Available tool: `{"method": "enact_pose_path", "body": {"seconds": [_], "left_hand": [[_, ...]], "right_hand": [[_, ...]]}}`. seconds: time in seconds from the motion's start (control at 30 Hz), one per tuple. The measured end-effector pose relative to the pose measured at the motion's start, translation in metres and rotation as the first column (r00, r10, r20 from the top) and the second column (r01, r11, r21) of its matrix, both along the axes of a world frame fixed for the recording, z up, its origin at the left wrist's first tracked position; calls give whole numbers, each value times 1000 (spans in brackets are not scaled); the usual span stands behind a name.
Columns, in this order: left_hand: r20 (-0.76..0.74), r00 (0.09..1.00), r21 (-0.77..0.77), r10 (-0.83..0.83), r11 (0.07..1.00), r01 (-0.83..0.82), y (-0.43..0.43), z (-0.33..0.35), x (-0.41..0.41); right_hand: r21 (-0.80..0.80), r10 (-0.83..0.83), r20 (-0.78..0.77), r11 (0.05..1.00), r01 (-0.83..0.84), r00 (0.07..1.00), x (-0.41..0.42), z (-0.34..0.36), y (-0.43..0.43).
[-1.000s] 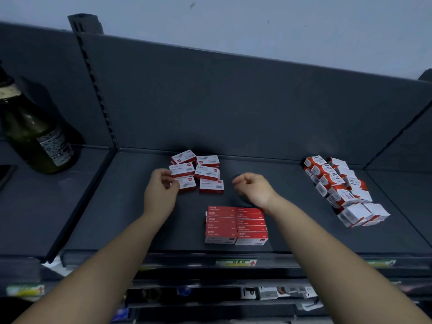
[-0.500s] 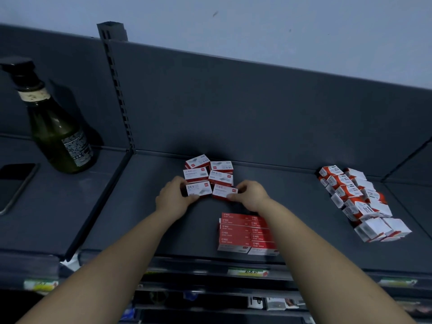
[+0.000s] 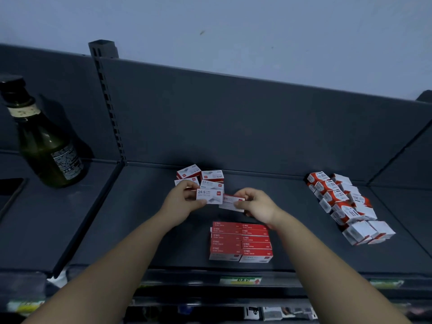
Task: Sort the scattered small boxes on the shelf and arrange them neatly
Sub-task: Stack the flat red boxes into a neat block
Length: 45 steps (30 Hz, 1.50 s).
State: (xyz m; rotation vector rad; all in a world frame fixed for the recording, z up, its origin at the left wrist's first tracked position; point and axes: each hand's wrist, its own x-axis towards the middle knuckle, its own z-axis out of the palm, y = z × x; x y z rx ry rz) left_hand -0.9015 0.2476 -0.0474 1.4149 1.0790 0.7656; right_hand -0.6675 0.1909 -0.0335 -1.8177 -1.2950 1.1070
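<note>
Left hand (image 3: 180, 202) pinching white box (image 3: 209, 196), right hand (image 3: 256, 205) pinching red-edged box (image 3: 230, 202); likely light, rigid cardboard, best gripped at short ends.

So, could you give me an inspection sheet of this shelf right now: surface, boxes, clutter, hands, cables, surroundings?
Surface: dark grey metal shelf, upright back panel behind.
Job's things: loose cluster of white-and-red staple boxes at the back; neat block of red boxes near the front edge; double row of orange-and-white boxes on the right.
Clutter: green glass bottle on the neighbouring shelf, left.
Hands: left hand pinches a 24/6 staple box; right hand holds another white-and-red box beside it.
Cables: nothing seen.
Surroundings: pale wall above; price labels on the shelf's front edge.
</note>
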Motion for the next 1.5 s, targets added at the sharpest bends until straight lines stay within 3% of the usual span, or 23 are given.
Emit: {"method": "enact_pose_path", "body": {"seconds": [0.23,0.4,0.63,0.93,1.1,1.23,1.5], "left_hand": [[140,990,-29,-35,999,39,-10,23,21],[179,978,-11,-111,993,114,-20,38,34],[219,968,-16,-122,992,128,-33,47,43],[455,885,-209,-95,955,210,-42,56,49],[530,848,-310,27,936,165,-39,59,50],[638,754,-428,156,886,179,-36,58,50],[544,822,-360,167,932,49,-33,57,45]], "right_hand": [[123,-163,-394,966,228,905,25,8,-26],[164,-148,-597,940,300,788,35,19,-43],[195,-121,-575,940,279,809,37,28,-55],[207,-118,-554,940,273,824,33,32,-60],[188,-113,-545,949,252,831,27,30,-59],[183,-105,-558,952,245,823,19,32,-57],[154,-114,-547,960,234,829,14,31,-55]]}}
